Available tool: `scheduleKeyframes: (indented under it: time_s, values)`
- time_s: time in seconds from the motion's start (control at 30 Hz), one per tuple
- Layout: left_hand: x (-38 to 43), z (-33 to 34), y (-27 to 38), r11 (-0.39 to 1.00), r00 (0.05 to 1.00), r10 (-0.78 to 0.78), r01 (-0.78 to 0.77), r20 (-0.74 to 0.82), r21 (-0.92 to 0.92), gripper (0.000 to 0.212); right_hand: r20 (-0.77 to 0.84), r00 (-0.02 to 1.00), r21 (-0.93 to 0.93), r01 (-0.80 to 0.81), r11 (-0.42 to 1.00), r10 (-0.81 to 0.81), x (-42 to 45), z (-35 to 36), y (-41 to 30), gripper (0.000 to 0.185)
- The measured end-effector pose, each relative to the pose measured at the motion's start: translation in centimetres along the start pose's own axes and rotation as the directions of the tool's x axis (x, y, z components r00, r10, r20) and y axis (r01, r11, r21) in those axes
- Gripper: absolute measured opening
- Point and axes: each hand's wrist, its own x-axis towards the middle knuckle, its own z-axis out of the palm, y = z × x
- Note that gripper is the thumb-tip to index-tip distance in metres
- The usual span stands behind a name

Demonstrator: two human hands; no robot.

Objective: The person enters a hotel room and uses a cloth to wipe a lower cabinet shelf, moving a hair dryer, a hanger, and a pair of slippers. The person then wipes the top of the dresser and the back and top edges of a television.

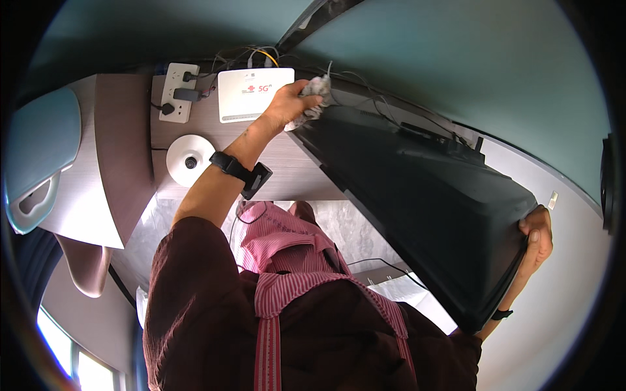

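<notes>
A grey-and-white crumpled cloth [315, 97] is bunched in my left hand [292, 103], at the upper left corner of a black flat-screen television [415, 195]. My right hand [538, 237] grips the television's right edge, thumb on its back cover. The television stands slantwise with its back upward in the view; its screen side is hidden. A white router [254, 95] lies on the wooden cabinet top [293, 161], just left of my left hand. Cables run behind the television, by the wall.
A white power strip [180, 93] with plugs and a round white camera-like device [190, 161] are left of the router. Farther left, a light-blue plastic container with a handle [44, 146] rests on a higher surface. A green wall [464, 58] bounds the far side.
</notes>
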Motion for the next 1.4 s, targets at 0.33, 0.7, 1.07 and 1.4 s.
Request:
scheduleKeyframes:
  time_s: [0.33, 0.7, 1.07, 1.4]
  values:
    - [7.2, 12.7, 4.4, 0.593, 0.554, 0.142, -0.711, 0.82, 0.378, 0.046, 0.032, 0.999, -0.052, 0.001, 0.999, 0.0, 0.8, -0.1, -0.6, 0.031]
    - [9.3, 16.2, 1.3, 0.314, 0.534, 0.12, -0.82, 0.837, 0.479, 0.037, 0.022, 0.999, -0.054, -0.044, 0.998, 0.046, 0.8, -0.1, -0.6, 0.033]
    - [10.6, 17.3, 3.0, 0.008, 0.308, -0.15, -0.95, 0.94, 0.313, 0.026, 0.009, 0.997, -0.07, -0.07, 0.995, 0.071, 0.3, 0.2, -0.6, 0.038]
    - [6.2, 7.4, 4.1, 0.011, 0.517, -0.15, -0.852, 0.843, 0.524, 0.028, 0.013, 1.0, -0.064, -0.005, 0.998, 0.006, 0.3, -0.1, -0.1, 0.039]
